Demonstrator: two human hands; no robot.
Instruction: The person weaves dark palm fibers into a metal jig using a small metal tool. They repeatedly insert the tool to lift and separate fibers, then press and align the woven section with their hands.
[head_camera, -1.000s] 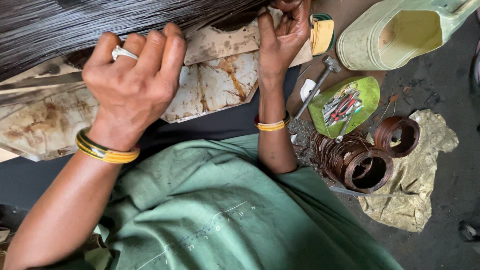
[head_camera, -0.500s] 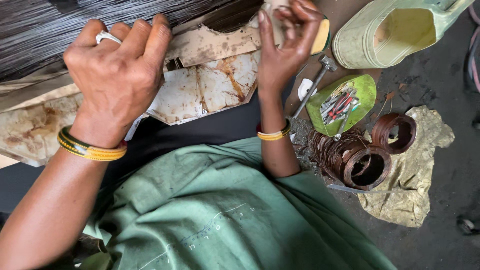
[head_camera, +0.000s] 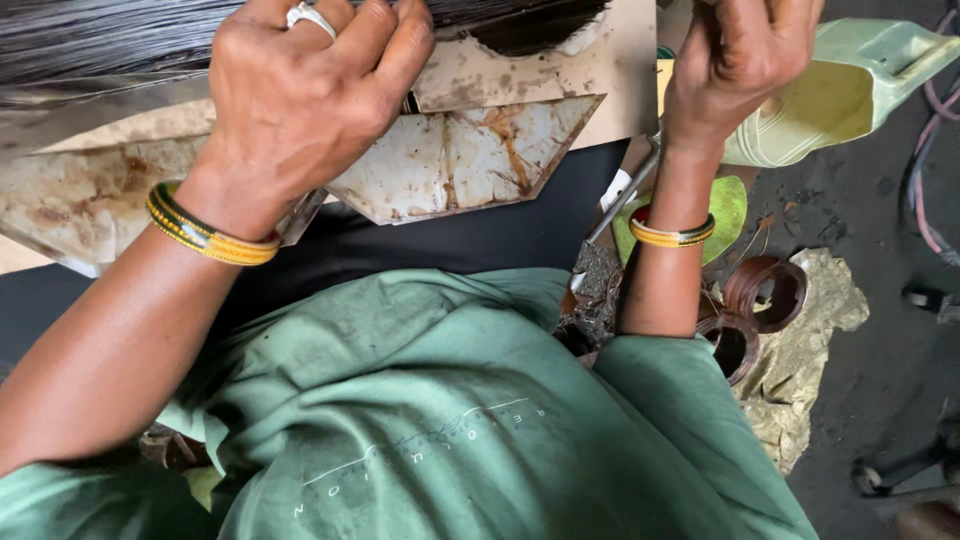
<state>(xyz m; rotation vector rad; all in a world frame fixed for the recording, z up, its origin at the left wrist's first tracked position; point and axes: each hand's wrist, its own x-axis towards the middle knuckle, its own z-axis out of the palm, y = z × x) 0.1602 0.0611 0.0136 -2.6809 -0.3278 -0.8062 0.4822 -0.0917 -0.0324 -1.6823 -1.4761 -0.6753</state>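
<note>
Head view — left hand (head_camera: 300, 100) pressed closed on stained card (head_camera: 470, 160) under wire bundle (head_camera: 120, 40); right hand (head_camera: 745, 60) pinched, contents unclear — coils (head_camera: 765, 290) untouched.

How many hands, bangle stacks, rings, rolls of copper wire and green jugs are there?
Hands: 2, left hand and right hand
Yellow bangle stacks: 2, left wrist and right wrist
Silver ring: 1
Copper wire coils: 2 showing
Pale green jug: 1
Total: 8
</note>
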